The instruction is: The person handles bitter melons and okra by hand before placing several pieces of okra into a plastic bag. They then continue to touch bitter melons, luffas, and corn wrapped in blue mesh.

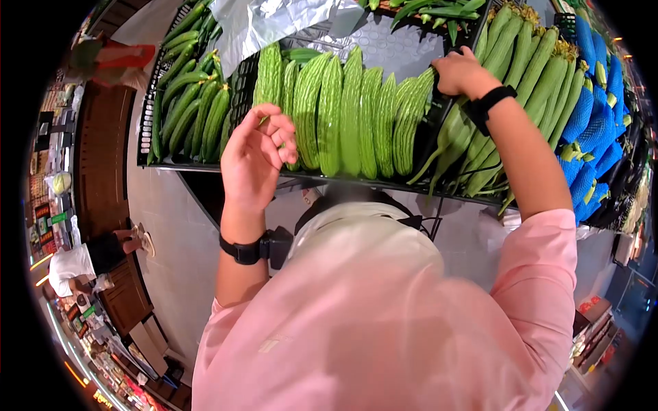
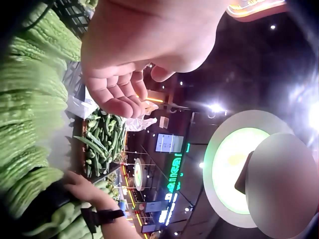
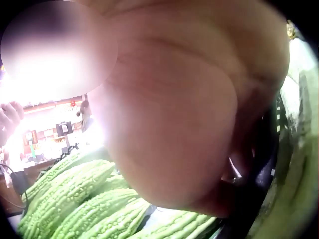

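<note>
Pale green bitter melons (image 1: 330, 116) stand side by side in a row in a black crate. My left hand (image 1: 257, 157) is raised over the row's left end, palm up, fingers loosely curled and holding nothing; the left wrist view shows the same hand (image 2: 149, 45) beside the melons (image 2: 30, 99). At the row's right end, my right hand (image 1: 458, 72) reaches down by the tip of the last melon (image 1: 413, 120). In the right wrist view that hand (image 3: 174, 114) is large and blurred above the melons (image 3: 75, 199), its fingertips hidden, so any grip cannot be told.
Cucumbers (image 1: 199, 113) fill a crate on the left, with a clear plastic bag (image 1: 274, 24) at the back. Ridged gourds (image 1: 541, 75) and blue-netted produce (image 1: 593, 130) lie to the right. Okra-like green pods (image 2: 102, 142) sit behind. A person (image 1: 75, 264) stands at far left.
</note>
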`<control>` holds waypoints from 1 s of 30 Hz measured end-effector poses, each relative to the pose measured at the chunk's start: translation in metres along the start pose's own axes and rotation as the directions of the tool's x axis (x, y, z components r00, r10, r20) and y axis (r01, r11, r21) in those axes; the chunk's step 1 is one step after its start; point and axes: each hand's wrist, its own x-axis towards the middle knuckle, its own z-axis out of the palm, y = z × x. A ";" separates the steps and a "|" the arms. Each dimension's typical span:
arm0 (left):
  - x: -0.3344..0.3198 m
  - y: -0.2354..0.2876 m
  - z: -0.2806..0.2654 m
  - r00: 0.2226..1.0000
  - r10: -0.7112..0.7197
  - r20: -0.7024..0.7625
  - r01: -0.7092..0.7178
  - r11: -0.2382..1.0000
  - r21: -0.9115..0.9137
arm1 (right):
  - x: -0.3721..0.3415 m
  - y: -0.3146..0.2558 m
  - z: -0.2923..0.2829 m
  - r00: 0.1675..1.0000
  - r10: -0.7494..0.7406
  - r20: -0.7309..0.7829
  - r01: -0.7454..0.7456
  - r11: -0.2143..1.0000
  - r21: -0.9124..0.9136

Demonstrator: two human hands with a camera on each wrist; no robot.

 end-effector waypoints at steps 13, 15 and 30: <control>-0.013 -0.017 -0.026 0.997 -0.014 -0.071 0.016 0.999 0.033 | -0.005 -0.010 -0.020 0.999 0.011 -0.033 -0.012 1.000 -0.014; -0.014 -0.019 -0.027 0.998 -0.030 -0.059 0.031 0.999 0.015 | -0.014 -0.004 -0.030 0.998 0.004 -0.066 -0.006 1.000 -0.028; 0.014 -0.034 0.010 0.985 -0.171 -0.028 0.170 0.930 0.325 | -0.099 0.047 -0.043 0.901 -0.032 -0.433 0.266 0.828 0.493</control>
